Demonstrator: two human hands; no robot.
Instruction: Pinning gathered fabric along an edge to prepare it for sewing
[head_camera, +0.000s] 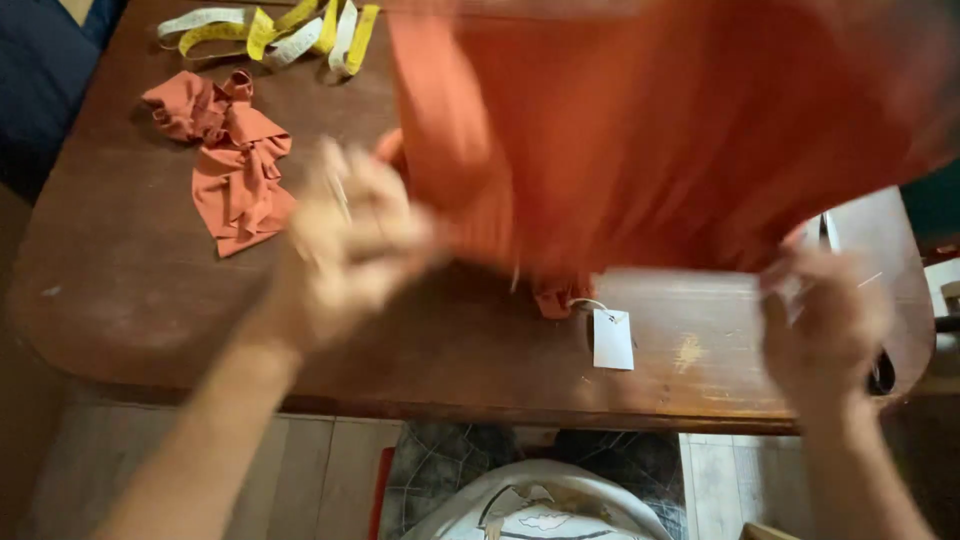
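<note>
Two bare hands reach up from the bottom of the frame, both smeared by motion so their fingers are hard to separate. Nearest, at the lower edge, a pale printed cloth (530, 510) is cut off by the frame, and grey floorboards (330, 470) show beside it. Left of centre, the left hand (345, 245) has its fingers curled loosely against the near edge of a large rust-orange pleated fabric garment (680, 130); how firmly it grips cannot be told through the blur. At the right, the right hand (825, 320) is closed around the garment's lower right hem, and it hides part of a dark object at the table edge. The garment fills the upper right of the frame, hides the table beneath it and runs off the top. A small white paper tag (612, 338) hangs from it on a string above the worn brown wooden table (130, 290). Farther off, upper left, lies a crumpled rust-orange fabric scrap (230, 160), and beyond it a coiled yellow and white measuring tape (290, 30).
</note>
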